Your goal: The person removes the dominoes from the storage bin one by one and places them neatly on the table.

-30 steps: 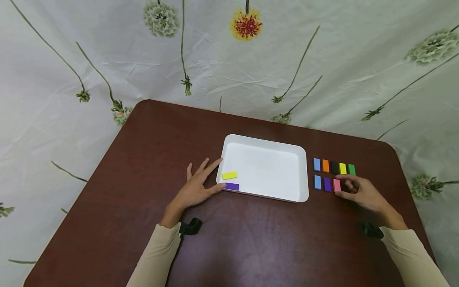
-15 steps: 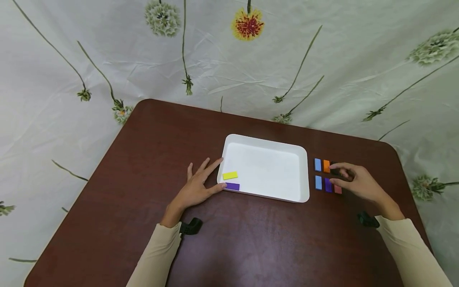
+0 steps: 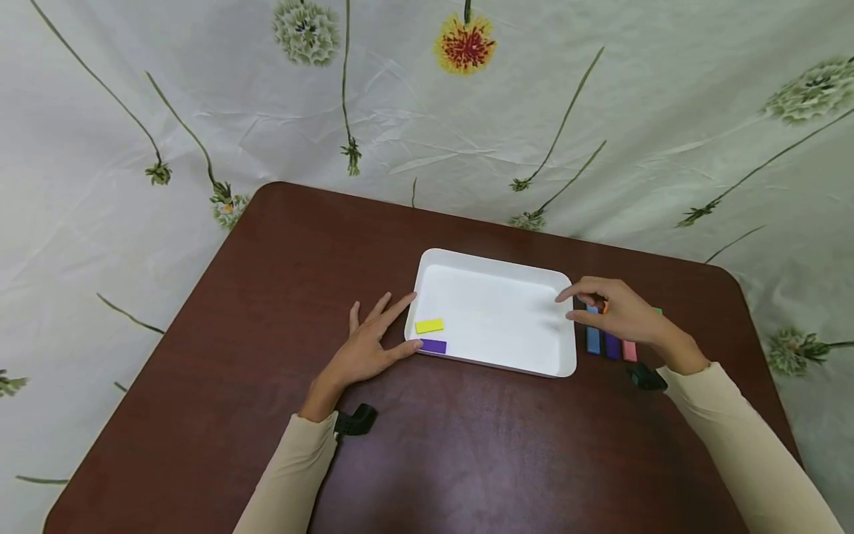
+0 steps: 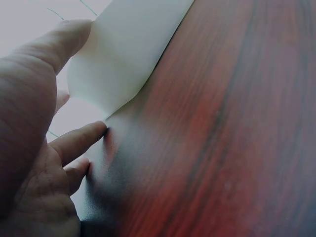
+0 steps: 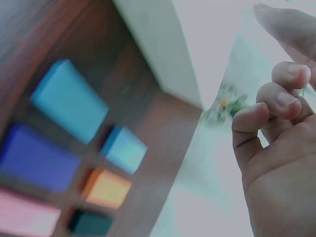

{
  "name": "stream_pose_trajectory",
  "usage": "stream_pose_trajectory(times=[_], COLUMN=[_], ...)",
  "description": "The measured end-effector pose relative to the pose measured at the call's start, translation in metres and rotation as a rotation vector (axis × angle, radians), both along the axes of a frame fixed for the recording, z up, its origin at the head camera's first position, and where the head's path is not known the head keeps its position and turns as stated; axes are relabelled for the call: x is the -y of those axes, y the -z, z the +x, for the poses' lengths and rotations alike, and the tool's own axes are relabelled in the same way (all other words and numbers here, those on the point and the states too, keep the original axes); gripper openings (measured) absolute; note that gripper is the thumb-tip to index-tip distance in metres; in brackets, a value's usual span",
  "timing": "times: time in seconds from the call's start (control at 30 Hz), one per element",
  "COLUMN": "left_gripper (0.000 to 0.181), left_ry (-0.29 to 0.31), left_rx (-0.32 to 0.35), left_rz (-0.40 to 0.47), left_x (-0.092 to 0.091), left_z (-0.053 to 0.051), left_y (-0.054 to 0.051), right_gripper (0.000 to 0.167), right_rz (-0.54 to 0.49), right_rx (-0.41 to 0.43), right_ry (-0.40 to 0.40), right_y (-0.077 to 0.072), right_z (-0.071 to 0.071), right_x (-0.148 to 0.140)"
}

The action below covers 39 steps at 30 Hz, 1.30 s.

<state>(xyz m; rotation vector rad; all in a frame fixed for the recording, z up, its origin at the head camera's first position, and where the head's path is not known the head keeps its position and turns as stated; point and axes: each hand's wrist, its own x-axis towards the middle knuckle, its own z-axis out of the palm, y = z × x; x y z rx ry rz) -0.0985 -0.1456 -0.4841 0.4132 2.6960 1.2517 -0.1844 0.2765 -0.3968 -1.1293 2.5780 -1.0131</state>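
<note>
A white tray [image 3: 494,308] sits on the table. My left hand [image 3: 363,352] rests spread at its near left corner, the thumb on the rim and the index fingertip at the left side. Inside, close to that thumb, lie a yellow block [image 3: 429,325] and a purple block [image 3: 434,346]. Over the tray's right rim hovers my right hand [image 3: 620,310], thumb and index finger apart with nothing between them. The right wrist view shows its other fingers bent, likewise holding nothing. Below that hand are a blue block [image 5: 71,101], an orange block [image 5: 108,188] and a pink block [image 5: 27,215].
Right of the tray, several blocks stand in two rows, partly hidden by the right hand; a second purple block [image 3: 611,346] is among them. The brown table [image 3: 480,445] reaches back to a flowered white cloth [image 3: 414,96].
My right hand has moved left and away from me, from beside the pink block to above the tray's right rim. No block has shifted visibly, and the left hand stays put.
</note>
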Motion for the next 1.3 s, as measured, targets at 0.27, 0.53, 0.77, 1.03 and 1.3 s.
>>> stream_pose_trajectory(times=[0.27,0.53,0.77,1.03,1.3], left_gripper=[0.081,0.079,0.08,0.08,0.078], left_ry=[0.0,-0.007,0.003,0.01,0.011], left_rx=[-0.023,-0.012,-0.028,-0.016,-0.013], left_rz=[0.004,-0.004,-0.001,0.002,-0.006], left_x=[0.002,0.002,0.001,0.001,0.001], left_z=[0.0,0.0,-0.001,-0.001,0.0], left_y=[0.0,0.001,0.001,0.001,0.001], right_gripper=[0.019,0.021,0.022,0.031,0.047], right_rz=[0.059,0.068,0.116,0.129,0.163], right_rx=[0.119,0.243,0.279,0.312,0.358], right_ry=[-0.082,-0.213,-0.306,-0.426,-0.486], right_y=[-0.005,0.008,0.022,0.036,0.042], right_z=[-0.022,-0.042,-0.046,-0.046,-0.041], right_x=[0.048,0.108,0.149,0.178,0.198])
